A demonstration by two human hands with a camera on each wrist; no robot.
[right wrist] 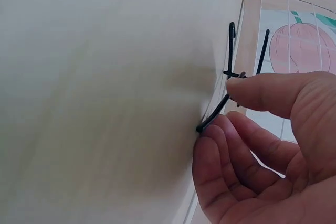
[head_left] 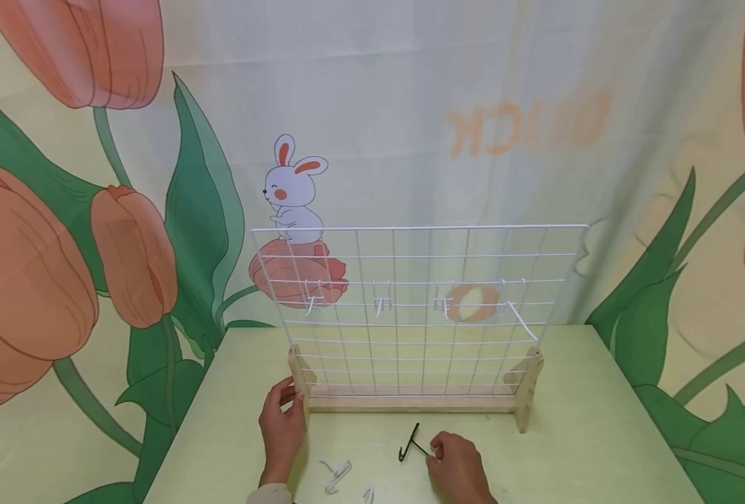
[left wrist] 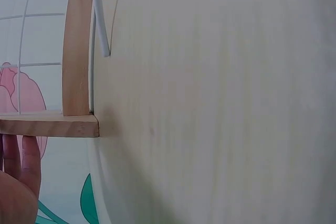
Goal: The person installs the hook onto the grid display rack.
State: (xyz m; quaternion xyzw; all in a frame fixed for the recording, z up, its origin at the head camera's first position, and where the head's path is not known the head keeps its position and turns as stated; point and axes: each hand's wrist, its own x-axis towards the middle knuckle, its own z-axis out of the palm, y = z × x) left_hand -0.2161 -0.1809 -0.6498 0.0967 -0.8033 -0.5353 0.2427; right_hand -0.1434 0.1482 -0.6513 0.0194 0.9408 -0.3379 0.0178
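A white wire grid panel (head_left: 423, 308) stands upright in a wooden base (head_left: 410, 402) on the pale green table (head_left: 599, 434). Several white hooks (head_left: 381, 304) hang on the grid. My left hand (head_left: 282, 420) grips the left wooden foot (head_left: 300, 381) of the base; in the left wrist view the fingers (left wrist: 23, 163) lie under the wooden foot (left wrist: 50, 125). My right hand (head_left: 457, 465) pinches a black wire hook (head_left: 412, 442) between thumb and fingers at the table surface, seen close as the black hook (right wrist: 228, 72) in the right wrist view.
Two loose white hooks lie on the table near its front edge, a larger white hook (head_left: 337, 474) and a small one (head_left: 368, 493). A floral backdrop with a rabbit print (head_left: 293, 189) hangs behind the table.
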